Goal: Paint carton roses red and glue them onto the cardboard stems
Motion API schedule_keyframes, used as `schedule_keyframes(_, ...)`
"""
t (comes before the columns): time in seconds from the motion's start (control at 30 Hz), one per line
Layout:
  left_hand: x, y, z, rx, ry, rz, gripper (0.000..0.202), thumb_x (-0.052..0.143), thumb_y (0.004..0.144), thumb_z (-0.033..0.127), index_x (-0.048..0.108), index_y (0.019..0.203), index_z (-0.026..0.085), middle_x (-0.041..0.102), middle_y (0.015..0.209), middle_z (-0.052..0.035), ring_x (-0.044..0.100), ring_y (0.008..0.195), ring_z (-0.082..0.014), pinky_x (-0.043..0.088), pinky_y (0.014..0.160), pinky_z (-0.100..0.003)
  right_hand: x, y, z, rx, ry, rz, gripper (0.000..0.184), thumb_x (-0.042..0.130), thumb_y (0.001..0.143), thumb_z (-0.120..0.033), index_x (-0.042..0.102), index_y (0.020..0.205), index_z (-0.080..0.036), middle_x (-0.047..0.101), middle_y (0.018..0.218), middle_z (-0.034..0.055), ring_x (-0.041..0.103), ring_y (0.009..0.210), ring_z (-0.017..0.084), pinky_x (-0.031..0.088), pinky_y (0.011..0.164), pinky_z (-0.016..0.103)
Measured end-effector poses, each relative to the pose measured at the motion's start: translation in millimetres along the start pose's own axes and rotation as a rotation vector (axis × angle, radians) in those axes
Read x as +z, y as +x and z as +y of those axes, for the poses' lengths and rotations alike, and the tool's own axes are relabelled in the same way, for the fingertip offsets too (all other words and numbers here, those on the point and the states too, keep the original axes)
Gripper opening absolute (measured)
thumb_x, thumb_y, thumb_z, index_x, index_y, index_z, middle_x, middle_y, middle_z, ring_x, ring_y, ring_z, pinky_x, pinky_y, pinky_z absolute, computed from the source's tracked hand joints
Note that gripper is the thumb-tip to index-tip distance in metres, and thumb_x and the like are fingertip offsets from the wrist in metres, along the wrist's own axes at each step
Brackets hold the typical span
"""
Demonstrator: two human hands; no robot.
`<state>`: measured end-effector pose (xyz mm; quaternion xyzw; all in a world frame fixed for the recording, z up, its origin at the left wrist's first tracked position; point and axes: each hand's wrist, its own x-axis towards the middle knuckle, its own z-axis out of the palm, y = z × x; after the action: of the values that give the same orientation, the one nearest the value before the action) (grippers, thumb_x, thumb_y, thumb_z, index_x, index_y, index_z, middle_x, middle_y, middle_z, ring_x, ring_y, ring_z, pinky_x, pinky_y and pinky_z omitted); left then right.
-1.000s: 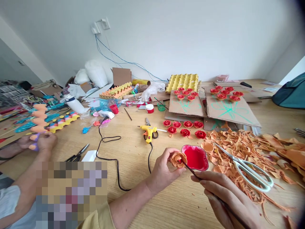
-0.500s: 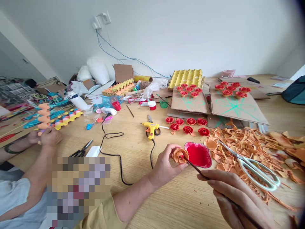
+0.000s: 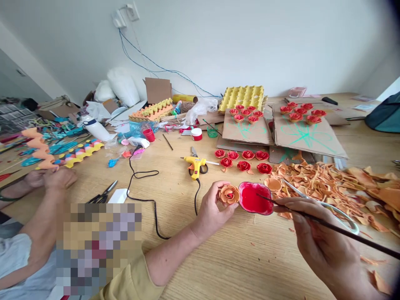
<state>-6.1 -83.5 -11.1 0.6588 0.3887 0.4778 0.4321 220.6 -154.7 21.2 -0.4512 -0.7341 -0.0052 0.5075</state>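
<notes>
Between the thumb and fingers of my left hand (image 3: 215, 206) is an orange paper flower (image 3: 229, 194) with some red at its centre. My right hand (image 3: 325, 237) grips a thin dark paintbrush (image 3: 300, 214), its tip in the red paint of a small scalloped dish (image 3: 256, 199). The dish stands on the table just right of the flower. Behind it, several red-painted flowers (image 3: 243, 166) sit in two rows. White-handled scissors (image 3: 346, 216) lie partly hidden behind my right hand.
A yellow glue gun (image 3: 196, 166) rests over dark scissors, its cord (image 3: 156, 216) running across the table. Orange scraps (image 3: 325, 183) heap at the right. Cardboard sheets (image 3: 308, 133) bear more red flowers. At left, another person's hands (image 3: 58, 178) hold an orange egg-carton strip (image 3: 37, 146).
The brush tip has gone from the flower's centre to the paint in the dish, my right hand shifting right. My left hand still holds the flower. The view has shifted slightly.
</notes>
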Motion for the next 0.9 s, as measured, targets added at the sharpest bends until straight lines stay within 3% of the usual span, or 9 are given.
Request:
schedule_keyframes(0.27, 0.0, 0.7, -1.8, 0.002, 0.007, -0.006, 0.045, 0.073, 0.079, 0.021, 0.053, 0.119, 0.019, 0.071, 0.107, -0.0077, 0.068, 0.088, -0.0159, 0.056, 0.074, -0.024, 1.7, 2.0, 3.0, -0.043, -0.103, -0.147, 0.016, 0.048, 0.101, -0.014, 0.060, 0.109, -0.020, 0.071, 0.092, 0.0040, 0.071, 0.084, 0.014, 0.057, 0.074, 0.023)
schedule_keyframes(0.53, 0.0, -0.5, -1.9, 0.004, 0.032, -0.001, 0.046, 0.072, 0.079, 0.021, 0.053, 0.120, 0.019, 0.071, 0.108, -0.0072, 0.069, 0.092, -0.0168, 0.057, 0.079, -0.026, 1.5, 0.9, 3.2, 0.011, -0.043, -0.232, 0.016, 0.042, 0.104, -0.017, 0.057, 0.106, -0.023, 0.068, 0.088, 0.0033, 0.071, 0.079, 0.015, 0.057, 0.067, 0.026)
schedule_keyframes(0.77, -0.4, -0.9, -2.7, 0.016, 0.038, 0.000, 0.046, 0.073, 0.079, 0.020, 0.053, 0.120, 0.019, 0.069, 0.109, -0.0073, 0.068, 0.092, -0.0167, 0.057, 0.080, -0.026, 0.2, -3.1, 6.5, 0.010, -0.038, -0.250, 0.016, 0.044, 0.102, -0.019, 0.059, 0.106, -0.023, 0.069, 0.087, 0.0039, 0.074, 0.084, 0.020, 0.058, 0.068, 0.029)
schedule_keyframes(0.9, -0.5, -1.2, -2.2, 0.025, 0.039, 0.006, 0.047, 0.075, 0.078, 0.020, 0.054, 0.119, 0.019, 0.069, 0.107, -0.0077, 0.068, 0.092, -0.0177, 0.058, 0.081, -0.028, -0.6, -1.7, 7.4, -0.011, -0.082, -0.211, 0.017, 0.044, 0.103, -0.024, 0.061, 0.103, -0.023, 0.071, 0.086, 0.0019, 0.073, 0.075, 0.016, 0.057, 0.064, 0.025)
